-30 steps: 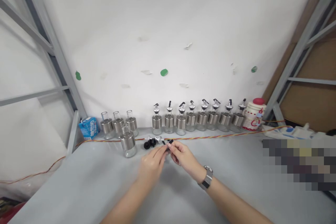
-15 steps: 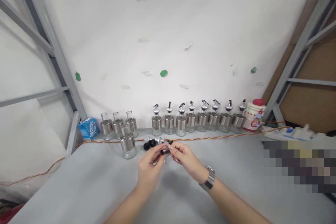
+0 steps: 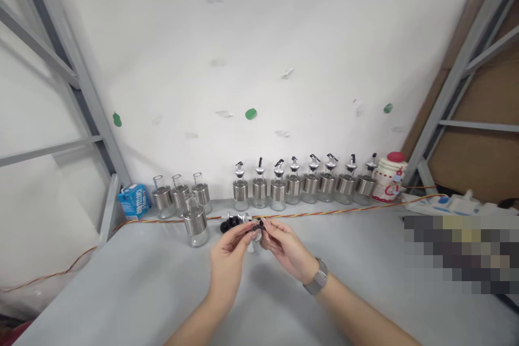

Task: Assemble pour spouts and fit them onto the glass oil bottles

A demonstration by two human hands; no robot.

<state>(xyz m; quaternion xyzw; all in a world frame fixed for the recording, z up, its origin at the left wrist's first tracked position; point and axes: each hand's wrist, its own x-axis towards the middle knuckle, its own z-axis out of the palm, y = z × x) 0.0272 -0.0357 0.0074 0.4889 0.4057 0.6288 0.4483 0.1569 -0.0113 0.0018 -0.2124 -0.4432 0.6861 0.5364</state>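
Close together over the front of the table, my left hand [image 3: 227,251] and my right hand [image 3: 287,248] both pinch a small bottle pourer with a black flap [image 3: 258,227]. Fingers cover much of it, and its silver part shows only partly between them. Just behind my left fingers lie loose pourers [image 3: 235,220] with black stoppers and silver tops. A glass bottle [image 3: 195,221] with a steel sleeve and no top stands upright to the left of my left hand.
Along the wall stand several bottles fitted with pourers [image 3: 278,190] and three topless bottles [image 3: 162,197]. A blue drink carton [image 3: 134,201] is at the left, a cream jar [image 3: 388,178] at the right. A twisted red-yellow cable [image 3: 324,213] crosses the table to a power strip [image 3: 450,204].
My right hand has rolled, so the watch band now faces up. The black flap has turned between my fingers. The view has shifted slightly.
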